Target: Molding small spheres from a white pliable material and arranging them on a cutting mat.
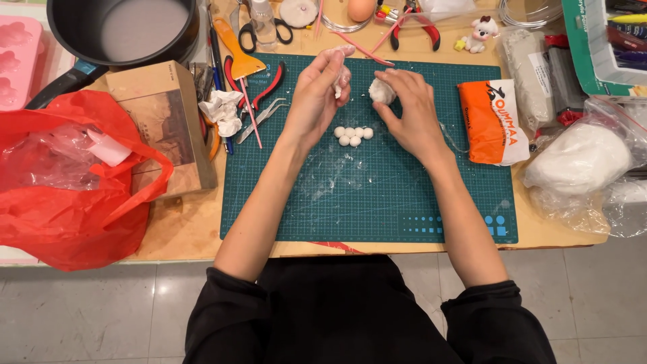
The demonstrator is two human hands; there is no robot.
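Five small white balls lie between both hands, left, right.

A crumpled red plastic bag is seen at the left; a black metal pot upper left; an orange pouch right of centre.

Bright, even light; sharp focus.
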